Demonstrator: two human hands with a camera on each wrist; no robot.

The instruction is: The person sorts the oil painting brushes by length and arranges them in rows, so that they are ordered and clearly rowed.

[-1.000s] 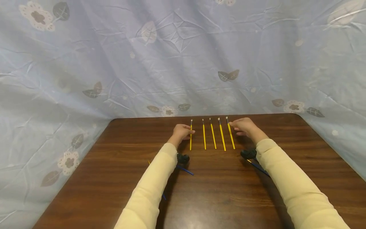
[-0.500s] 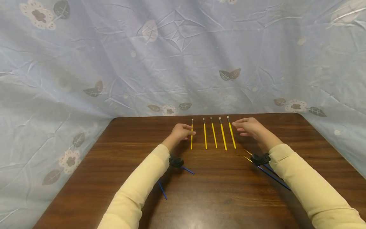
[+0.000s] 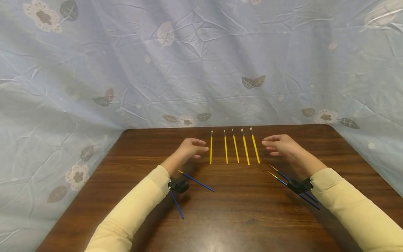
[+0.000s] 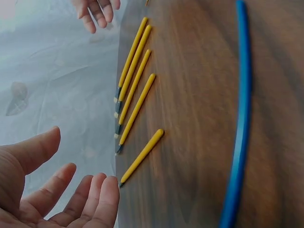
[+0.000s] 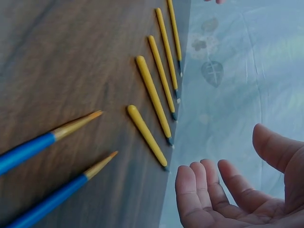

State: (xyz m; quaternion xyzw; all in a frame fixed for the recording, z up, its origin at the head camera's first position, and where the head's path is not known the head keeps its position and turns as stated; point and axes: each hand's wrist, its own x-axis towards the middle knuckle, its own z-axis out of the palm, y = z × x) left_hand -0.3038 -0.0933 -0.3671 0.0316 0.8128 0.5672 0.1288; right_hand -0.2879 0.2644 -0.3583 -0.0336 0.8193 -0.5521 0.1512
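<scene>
1. Since the earlier frames, both hands have drawn outward from the row of five yellow brushes, which lies unchanged on the table, bristles toward the curtain.
2. The left hand sits just beside the leftmost brush; the right hand is apart from the rightmost brush. Fingers are loose, gripping nothing.
3. The row lies unaided, so handling of these five looks finished for now.
4. Two blue brushes lie nearer at left, another blue pair at right.
</scene>
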